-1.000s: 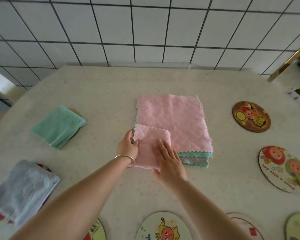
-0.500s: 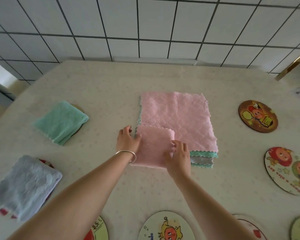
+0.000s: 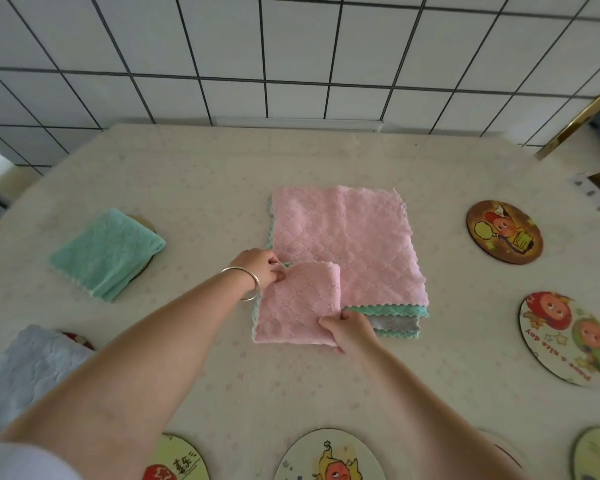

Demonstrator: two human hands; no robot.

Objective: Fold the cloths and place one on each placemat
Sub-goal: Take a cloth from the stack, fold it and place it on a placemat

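Folded pink cloth (image 3: 297, 301) lay against the cloth stack (image 3: 347, 244); left hand (image 3: 257, 268) pinched its far corner, right hand (image 3: 349, 330) gripped its near corner.

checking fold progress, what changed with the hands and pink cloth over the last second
The right hand left the top of the folded pink cloth and now pinches its near right corner; the left hand shifted to pinch the far left corner. The stack, green cloth and grey cloth stayed put.
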